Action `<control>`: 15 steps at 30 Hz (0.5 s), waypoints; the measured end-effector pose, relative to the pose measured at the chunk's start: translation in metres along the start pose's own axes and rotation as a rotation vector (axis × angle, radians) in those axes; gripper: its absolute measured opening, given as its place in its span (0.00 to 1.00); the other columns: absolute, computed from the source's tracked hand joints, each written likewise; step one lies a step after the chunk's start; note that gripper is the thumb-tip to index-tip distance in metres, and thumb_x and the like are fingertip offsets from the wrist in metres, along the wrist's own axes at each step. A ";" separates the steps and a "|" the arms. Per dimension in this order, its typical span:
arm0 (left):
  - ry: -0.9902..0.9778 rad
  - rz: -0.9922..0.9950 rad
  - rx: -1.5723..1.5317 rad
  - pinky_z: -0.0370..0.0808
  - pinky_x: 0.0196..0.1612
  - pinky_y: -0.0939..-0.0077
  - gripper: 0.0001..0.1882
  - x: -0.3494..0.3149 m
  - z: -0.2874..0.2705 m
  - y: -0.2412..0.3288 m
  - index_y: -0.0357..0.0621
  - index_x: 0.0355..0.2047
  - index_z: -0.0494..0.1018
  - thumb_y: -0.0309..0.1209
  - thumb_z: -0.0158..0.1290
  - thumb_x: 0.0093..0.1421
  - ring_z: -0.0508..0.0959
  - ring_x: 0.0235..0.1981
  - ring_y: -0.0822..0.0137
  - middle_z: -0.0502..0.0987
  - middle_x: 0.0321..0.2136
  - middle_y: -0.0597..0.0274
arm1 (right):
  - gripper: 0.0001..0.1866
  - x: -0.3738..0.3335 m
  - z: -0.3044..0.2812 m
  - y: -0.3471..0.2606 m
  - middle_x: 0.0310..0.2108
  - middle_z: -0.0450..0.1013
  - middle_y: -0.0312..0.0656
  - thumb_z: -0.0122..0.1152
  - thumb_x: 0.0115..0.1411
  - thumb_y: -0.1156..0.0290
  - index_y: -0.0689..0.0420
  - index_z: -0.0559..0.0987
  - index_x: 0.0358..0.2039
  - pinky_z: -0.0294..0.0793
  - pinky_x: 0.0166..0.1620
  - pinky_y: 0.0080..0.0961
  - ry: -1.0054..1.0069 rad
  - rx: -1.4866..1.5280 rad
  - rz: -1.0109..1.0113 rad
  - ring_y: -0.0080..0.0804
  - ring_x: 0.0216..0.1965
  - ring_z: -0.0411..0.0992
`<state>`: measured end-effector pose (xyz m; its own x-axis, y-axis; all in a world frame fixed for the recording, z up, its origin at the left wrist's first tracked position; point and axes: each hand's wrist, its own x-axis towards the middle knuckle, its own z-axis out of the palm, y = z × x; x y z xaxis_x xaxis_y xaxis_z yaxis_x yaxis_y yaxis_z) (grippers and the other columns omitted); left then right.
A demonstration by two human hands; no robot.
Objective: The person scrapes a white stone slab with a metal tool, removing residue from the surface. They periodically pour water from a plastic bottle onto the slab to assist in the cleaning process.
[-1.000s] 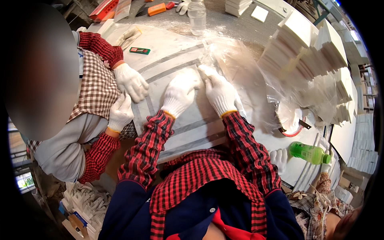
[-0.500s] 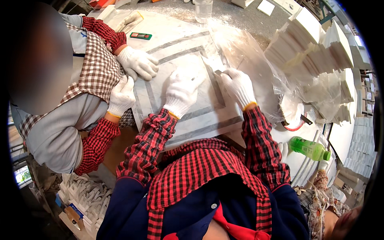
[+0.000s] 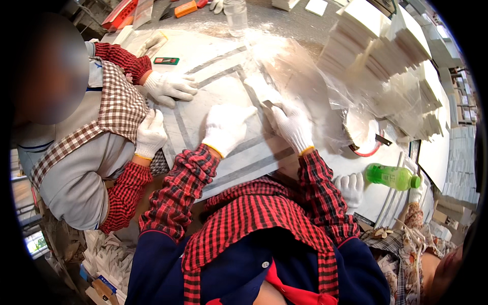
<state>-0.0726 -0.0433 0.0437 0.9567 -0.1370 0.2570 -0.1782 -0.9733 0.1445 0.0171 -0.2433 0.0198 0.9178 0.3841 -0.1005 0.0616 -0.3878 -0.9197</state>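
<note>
A pale marble panel (image 3: 203, 109) with grey inlaid bands lies in front of me. My left hand (image 3: 226, 128), in a white knit glove, rests on it with the fingers curled and the thumb side toward the right; whatever may be in it is hidden. My right hand (image 3: 292, 123), gloved alike, pinches a small dark, flat, blade-like piece (image 3: 267, 103) over the grey band on the panel's right side. A co-worker's gloved hand (image 3: 172, 88) lies spread on the panel's left part, and that person's other gloved hand (image 3: 151, 134) is at the near left edge.
Clear plastic sheeting (image 3: 305, 76) and stacked white tiles (image 3: 376, 46) stand right. Nearer are a roll of tape (image 3: 363, 152), a green bottle (image 3: 391, 176) and another person's gloved hand (image 3: 349, 190). Farther off are a green box (image 3: 166, 61) and a clear cup (image 3: 236, 18).
The view has turned slightly. My right hand has come a little nearer along the grey band with its small piece. More of the gloved hand beside my right sleeve shows.
</note>
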 end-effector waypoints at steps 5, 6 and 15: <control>0.126 0.042 -0.096 0.78 0.43 0.55 0.20 -0.003 -0.002 -0.004 0.54 0.50 0.84 0.28 0.56 0.58 0.82 0.36 0.53 0.82 0.31 0.57 | 0.16 0.018 0.011 -0.007 0.35 0.82 0.51 0.57 0.68 0.61 0.58 0.88 0.39 0.80 0.44 0.42 0.018 -0.126 -0.141 0.50 0.35 0.81; 0.175 0.029 -0.165 0.79 0.44 0.56 0.17 -0.006 -0.003 -0.002 0.52 0.48 0.84 0.28 0.57 0.58 0.82 0.36 0.52 0.83 0.32 0.56 | 0.16 0.024 0.016 -0.011 0.38 0.83 0.54 0.58 0.68 0.61 0.58 0.88 0.38 0.81 0.47 0.45 0.024 -0.162 -0.158 0.55 0.37 0.82; 0.366 -0.166 -0.231 0.77 0.49 0.53 0.17 -0.054 0.009 0.019 0.42 0.49 0.84 0.23 0.60 0.58 0.80 0.43 0.49 0.81 0.37 0.55 | 0.15 0.056 0.049 -0.067 0.38 0.83 0.56 0.61 0.67 0.58 0.56 0.87 0.38 0.83 0.46 0.52 0.070 -0.559 -0.222 0.60 0.39 0.83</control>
<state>-0.1255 -0.0558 0.0238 0.8397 0.1319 0.5268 -0.1154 -0.9045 0.4105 0.0447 -0.1546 0.0573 0.8819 0.4574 0.1141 0.4342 -0.6937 -0.5747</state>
